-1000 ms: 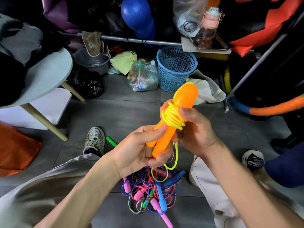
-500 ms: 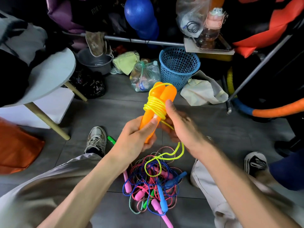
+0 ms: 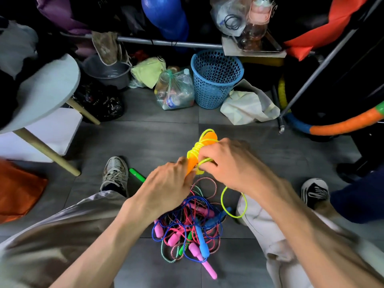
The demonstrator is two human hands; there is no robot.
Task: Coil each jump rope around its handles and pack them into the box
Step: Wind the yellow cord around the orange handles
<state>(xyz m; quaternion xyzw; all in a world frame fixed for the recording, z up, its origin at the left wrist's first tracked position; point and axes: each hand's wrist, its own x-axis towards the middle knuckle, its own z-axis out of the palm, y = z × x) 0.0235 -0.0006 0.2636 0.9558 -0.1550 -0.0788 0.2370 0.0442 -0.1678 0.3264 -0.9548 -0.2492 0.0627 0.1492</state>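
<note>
rope pile point(image 3: 187, 231) lies tangled on the floor point(image 3: 145, 138) between my feet, pink, blue and green handles mixed in, all uncoiled. no box shows here. above it i hold the yellow rope point(image 3: 196, 151), most of it wound round its orange handles point(image 3: 208, 140); one loose loop point(image 3: 232, 201) hangs below my right wrist. so i judge the step is the last turns of this coil, and next i'd need to wind or tuck that loop tight so it won't spring off. my left hand point(image 3: 166, 188) is curled round the lower handles, knuckles up. my right hand point(image 3: 226, 161) pinches the rope against the coil, fingers bent over it.
</note>
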